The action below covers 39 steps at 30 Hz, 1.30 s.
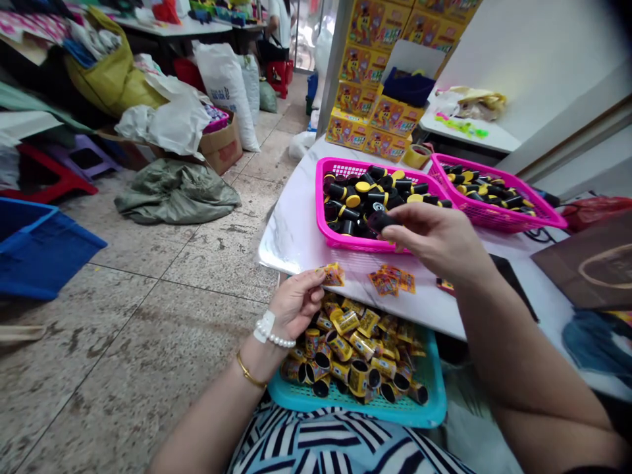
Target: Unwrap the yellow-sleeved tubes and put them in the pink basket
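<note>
My left hand [296,299] pinches a small orange-yellow printed label [334,274] at the table's front edge. Between the thumb and fingers of my right hand [434,240] is a small black plastic cylinder [380,221], held over the front rim of a pink basket [323,227]. Many black cylinders with yellow ends [348,214] fill that basket. Loose printed labels [392,281] lie on the tabletop between my hands. Below, on my lap, a turquoise basket [434,395] holds many cylinders wrapped in yellow labels [358,375], several with dark open ends showing.
A second pink basket [523,220] of cylinders stands at right, near a brown paper bag [590,260]. Stacked yellow cartons [355,99] and a tape roll [416,156] are behind. Floor at left holds a blue crate [44,250], a green sack [175,191] and white sacks [224,85]; a person [279,29] sits far back.
</note>
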Tool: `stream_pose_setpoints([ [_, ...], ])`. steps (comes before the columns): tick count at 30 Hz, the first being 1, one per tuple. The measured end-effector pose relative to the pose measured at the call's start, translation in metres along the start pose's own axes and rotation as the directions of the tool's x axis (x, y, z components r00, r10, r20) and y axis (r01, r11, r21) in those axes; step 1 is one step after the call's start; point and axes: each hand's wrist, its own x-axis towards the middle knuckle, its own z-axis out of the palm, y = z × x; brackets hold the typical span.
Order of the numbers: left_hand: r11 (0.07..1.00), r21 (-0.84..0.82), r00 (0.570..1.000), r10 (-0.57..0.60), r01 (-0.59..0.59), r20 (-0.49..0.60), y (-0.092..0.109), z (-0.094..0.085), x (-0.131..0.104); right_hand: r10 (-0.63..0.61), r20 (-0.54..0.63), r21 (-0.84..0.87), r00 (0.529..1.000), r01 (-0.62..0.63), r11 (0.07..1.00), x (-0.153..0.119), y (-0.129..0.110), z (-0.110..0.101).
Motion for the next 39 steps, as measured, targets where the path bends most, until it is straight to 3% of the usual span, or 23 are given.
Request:
stream_pose_setpoints([
  [4, 0.999, -0.028, 0.999, -0.036, 0.037, 0.015, -0.006, 0.0, 0.006, 0.092, 0.113, 0.209, 0.989, -0.114, 0.971, -0.041, -0.008, 0.011],
  [7, 0.997, -0.045, 0.998, -0.054, 0.056, 0.045, -0.011, 0.003, 0.011, 0.171, 0.197, 0.24, 0.965, -0.217, 0.946, -0.043, 0.005, 0.021],
  [9, 0.997, -0.052, 0.998, -0.05, 0.052, 0.046, -0.013, 0.006, 0.012, 0.167, 0.239, 0.221, 0.957, -0.221, 0.95, -0.04, 0.012, 0.021],
  [11, 0.998, -0.048, 0.999, -0.032, 0.034, 0.031, -0.014, 0.008, 0.011, 0.082, 0.291, 0.094, 0.953, -0.114, 0.989, -0.038, 0.013, 0.017],
  [13, 1.0, -0.029, 1.0, 0.002, -0.002, 0.01, -0.015, 0.008, 0.007, -0.035, 0.383, -0.154, 0.923, 0.101, 0.983, -0.04, 0.008, 0.015],
  [16, 0.996, 0.023, 0.994, 0.089, -0.088, -0.06, -0.015, 0.006, 0.0, -0.056, 0.569, -0.496, 0.821, 0.397, 0.772, -0.042, -0.001, 0.022],
  [19, 0.972, 0.108, 0.959, 0.227, -0.211, -0.169, -0.016, 0.001, -0.005, -0.023, 0.674, -0.572, 0.739, 0.54, 0.618, -0.04, -0.003, 0.033],
  [21, 0.925, 0.212, 0.914, 0.357, -0.316, -0.194, -0.02, -0.001, -0.006, -0.087, 0.669, -0.539, 0.738, 0.563, 0.626, -0.04, -0.002, 0.039],
  [23, 0.821, 0.385, 0.856, 0.501, -0.422, -0.13, -0.027, -0.004, -0.007, -0.16, 0.607, -0.504, 0.778, 0.533, 0.679, -0.041, 0.001, 0.042],
  [24, 0.726, 0.502, 0.815, 0.575, -0.471, -0.067, -0.031, -0.005, -0.007, -0.183, 0.572, -0.494, 0.8, 0.514, 0.701, -0.042, 0.003, 0.044],
  [25, 0.593, 0.625, 0.767, 0.642, -0.508, 0.015, -0.035, -0.006, -0.006, -0.198, 0.544, -0.491, 0.815, 0.501, 0.712, -0.042, 0.005, 0.046],
  [27, 0.242, 0.806, 0.652, 0.726, -0.54, 0.219, -0.043, -0.009, -0.002, -0.211, 0.518, -0.502, 0.829, 0.495, 0.709, -0.042, 0.009, 0.052],
  [29, -0.098, 0.831, 0.536, 0.722, -0.547, 0.438, -0.048, -0.012, 0.006, -0.221, 0.524, -0.505, 0.823, 0.509, 0.697, -0.04, 0.013, 0.059],
  [31, -0.295, 0.775, 0.465, 0.663, -0.558, 0.587, -0.049, -0.014, 0.015, -0.231, 0.528, -0.509, 0.817, 0.522, 0.684, -0.037, 0.013, 0.064],
  [33, -0.36, 0.751, 0.445, 0.634, -0.554, 0.633, -0.048, -0.013, 0.023, -0.239, 0.523, -0.513, 0.818, 0.526, 0.678, -0.036, 0.01, 0.064],
  [35, -0.353, 0.763, 0.438, 0.656, -0.541, 0.614, -0.045, -0.012, 0.027, -0.229, 0.51, -0.483, 0.829, 0.496, 0.721, -0.038, 0.004, 0.057],
  [37, -0.321, 0.782, 0.437, 0.687, -0.534, 0.581, -0.042, -0.01, 0.028, -0.204, 0.479, -0.362, 0.854, 0.404, 0.84, -0.043, -0.001, 0.046],
  [39, -0.291, 0.803, 0.458, 0.698, -0.52, 0.55, -0.041, -0.01, 0.027, -0.133, 0.38, -0.163, 0.915, 0.208, 0.964, -0.05, 0.0, 0.036],
])
